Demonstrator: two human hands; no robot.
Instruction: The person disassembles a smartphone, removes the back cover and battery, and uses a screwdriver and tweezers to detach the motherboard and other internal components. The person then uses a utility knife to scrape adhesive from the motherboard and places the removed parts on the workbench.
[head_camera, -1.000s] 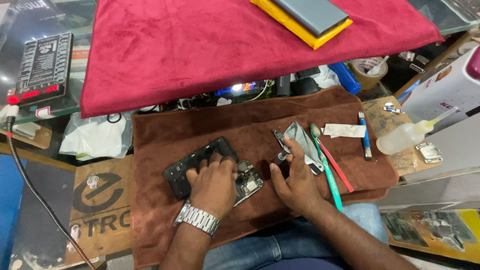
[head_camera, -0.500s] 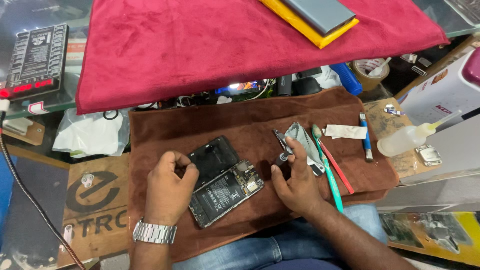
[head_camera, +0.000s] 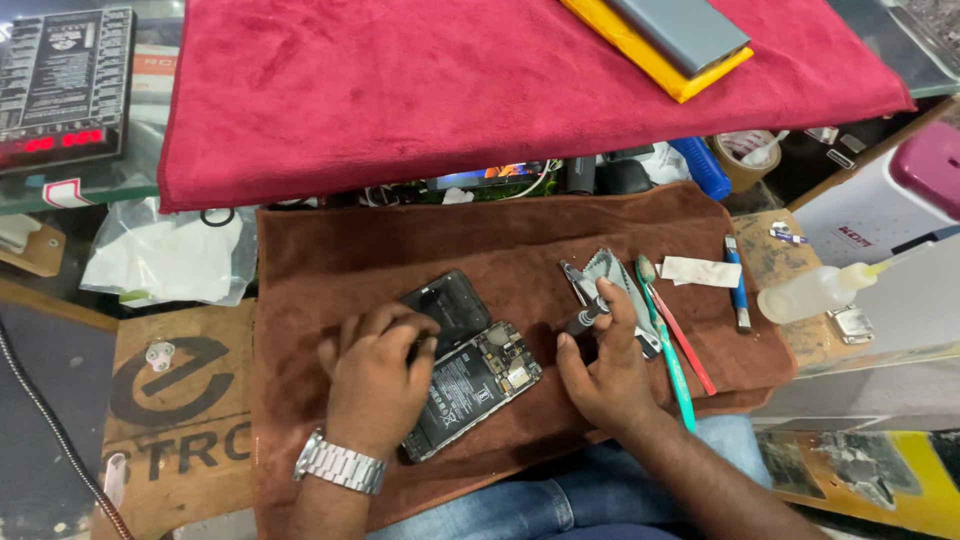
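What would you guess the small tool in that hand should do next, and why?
Probably bring the screwdriver in the right hand over to the opened phone: its insides lie bare, the left hand rests on it, and the tool is off to one side.

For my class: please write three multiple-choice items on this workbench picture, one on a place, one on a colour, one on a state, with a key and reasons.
1. Where does the opened phone lie?
A. on the brown cloth
B. on the red cloth
C. on the yellow block

2. What colour is the toothbrush handle?
A. black
B. teal
C. white

3. How does the phone's back stand?
A. closed by a cover
B. wrapped in plastic
C. open, battery and board bare

Key: 1 A, the phone rests on the brown cloth under the left hand. 2 B, the handle beside the right hand is teal. 3 C, the battery and circuit board show uncovered.
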